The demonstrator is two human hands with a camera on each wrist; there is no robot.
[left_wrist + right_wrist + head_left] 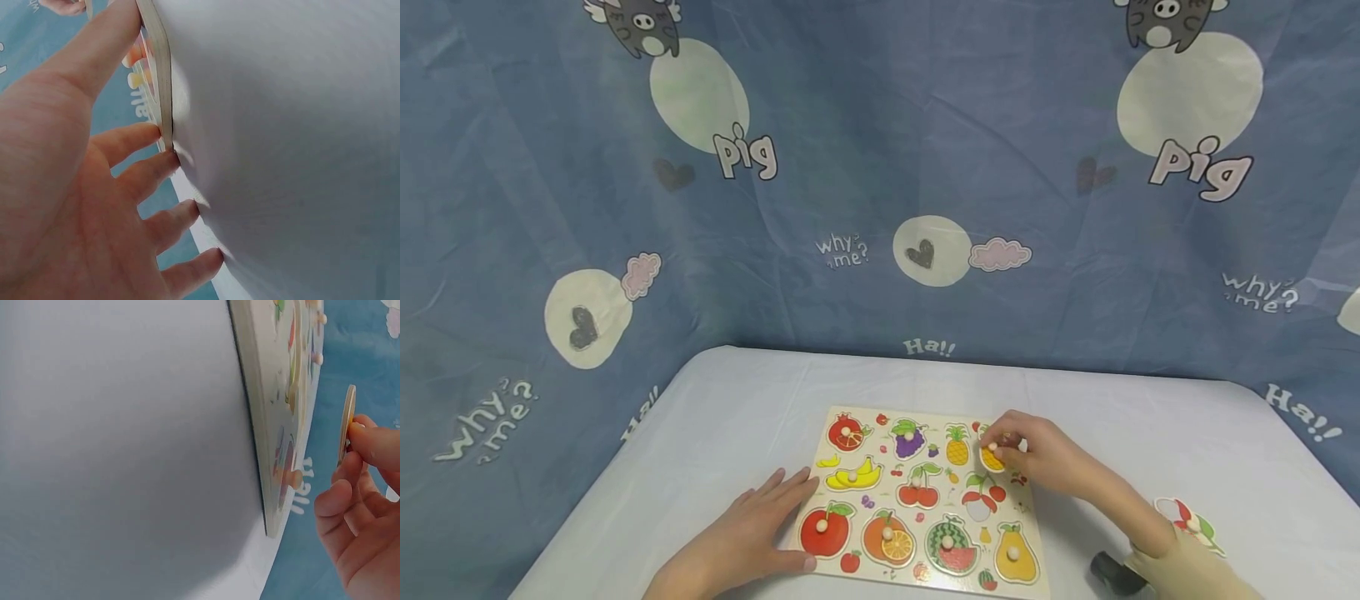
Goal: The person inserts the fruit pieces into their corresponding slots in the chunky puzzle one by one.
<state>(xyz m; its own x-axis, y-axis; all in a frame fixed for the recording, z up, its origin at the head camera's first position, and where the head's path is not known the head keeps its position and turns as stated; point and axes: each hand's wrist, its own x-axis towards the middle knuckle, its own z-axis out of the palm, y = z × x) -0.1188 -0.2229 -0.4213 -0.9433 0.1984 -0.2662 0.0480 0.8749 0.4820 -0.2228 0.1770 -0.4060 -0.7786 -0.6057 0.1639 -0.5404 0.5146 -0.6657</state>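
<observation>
A wooden fruit puzzle board lies on the white table. My right hand pinches a pineapple puzzle piece by its knob, near the board's far right corner. In the right wrist view this piece is edge-on, raised off the board. To its left is the board's pineapple picture, which shows no knob. My left hand rests at the board's left edge, fingers extended, thumb along the near corner; its fingertips touch the board edge and table in the left wrist view.
Several knobbed pieces sit in the board, among them an apple, a watermelon and a pear. A loose lychee piece lies on the table beyond the right forearm. A black object is by the right sleeve. Blue printed cloth surrounds the table.
</observation>
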